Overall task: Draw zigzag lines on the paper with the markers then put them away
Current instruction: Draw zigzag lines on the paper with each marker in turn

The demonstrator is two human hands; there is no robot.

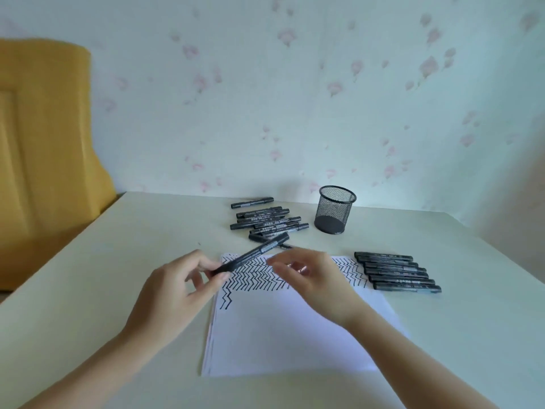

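Black marker (250, 255) pinched in left hand (180, 286) over zigzagged paper (283, 329) on desk (118, 261); right hand (306, 274) blurred, grip unclear. Probably uncapping; next, pulling cap off, drawing.

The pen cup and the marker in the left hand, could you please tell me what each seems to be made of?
The pen cup looks like black metal wire mesh with a matte finish: the wall shows through its fine grid, and the base is solid. The marker in the left hand appears to be dark, slightly glossy plastic with a pale printed label, though blur leaves this uncertain.
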